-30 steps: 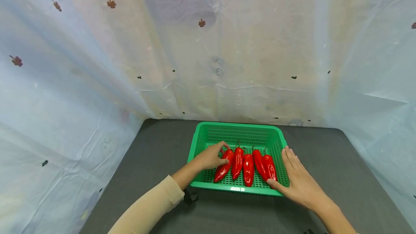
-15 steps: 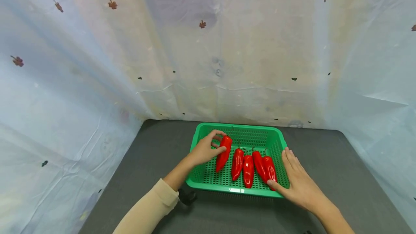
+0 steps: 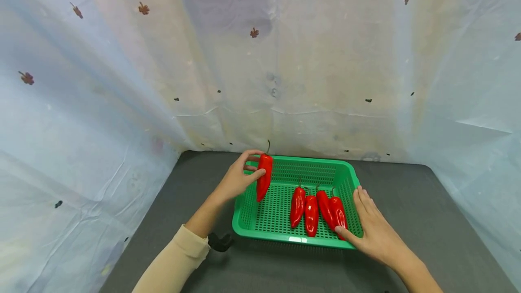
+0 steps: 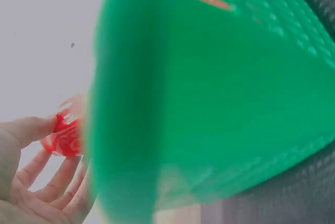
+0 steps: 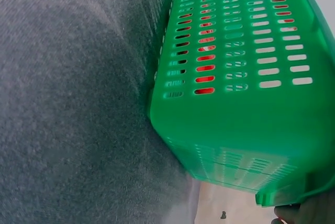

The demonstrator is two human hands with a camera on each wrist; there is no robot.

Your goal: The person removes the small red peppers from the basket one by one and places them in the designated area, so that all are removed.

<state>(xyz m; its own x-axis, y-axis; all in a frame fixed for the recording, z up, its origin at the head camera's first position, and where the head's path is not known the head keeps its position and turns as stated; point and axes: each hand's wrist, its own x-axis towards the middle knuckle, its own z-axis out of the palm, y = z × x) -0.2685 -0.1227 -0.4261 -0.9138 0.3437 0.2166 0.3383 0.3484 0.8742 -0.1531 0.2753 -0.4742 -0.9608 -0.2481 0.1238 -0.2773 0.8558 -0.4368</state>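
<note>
Red pepper (image 3: 264, 177) in the head view is pinched by the left hand (image 3: 239, 177) over the left end of the green basket (image 3: 264, 235); four peppers (image 3: 311, 216) lie inside. The right hand (image 3: 376, 229), fingers extended, rests against the basket's right side. Left wrist view: basket partly hides the grasped pepper. Right wrist view: basket sits on the surface (image 5: 78, 103). Presumed step: single-pepper lift; next move calls for rim clearance.
</note>
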